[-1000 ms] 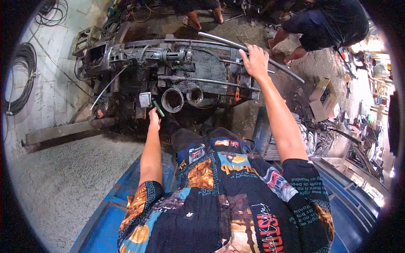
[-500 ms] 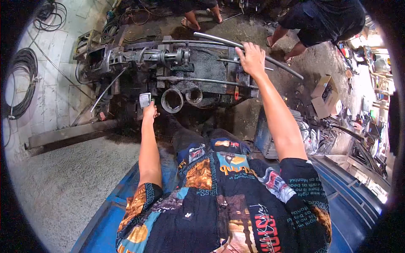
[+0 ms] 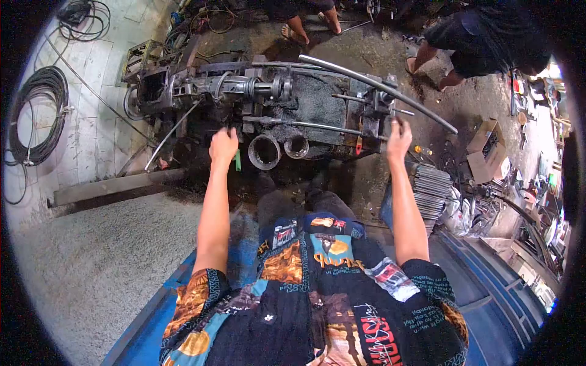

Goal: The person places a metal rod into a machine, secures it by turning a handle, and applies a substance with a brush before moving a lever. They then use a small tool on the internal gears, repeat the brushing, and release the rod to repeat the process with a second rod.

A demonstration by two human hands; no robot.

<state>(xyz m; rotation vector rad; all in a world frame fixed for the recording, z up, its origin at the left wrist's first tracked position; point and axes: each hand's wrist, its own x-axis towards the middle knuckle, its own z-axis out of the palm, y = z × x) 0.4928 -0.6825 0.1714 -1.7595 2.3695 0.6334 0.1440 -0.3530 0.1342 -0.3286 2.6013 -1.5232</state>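
Observation:
My left hand (image 3: 224, 146) is at the front of a dark, oily lathe-like machine (image 3: 244, 91), its fingers curled. What they hold, if anything, is hidden. A green piece (image 3: 237, 160) shows just beside that hand. My right hand (image 3: 399, 140) is at the machine's right end, fingers bent upward around something too dark to make out. Above it, a long metal pipe (image 3: 378, 85) lies slanted across the machine's right end. A thinner rod (image 3: 311, 125) runs along the front, with a red-handled piece (image 3: 359, 145) near its right end.
Two round metal cups (image 3: 265, 152) sit at the machine's front. Coiled black cable (image 3: 39, 116) hangs on the left wall. To the right are stacked metal bars (image 3: 431, 189) and a cardboard box (image 3: 486, 149). Other people's legs (image 3: 436, 64) stand beyond the machine.
My right hand has left the long pipe and come down to the machine's right end. My left hand has risen slightly; the pale, boxy piece at its fingertips no longer shows. The view has shifted a little.

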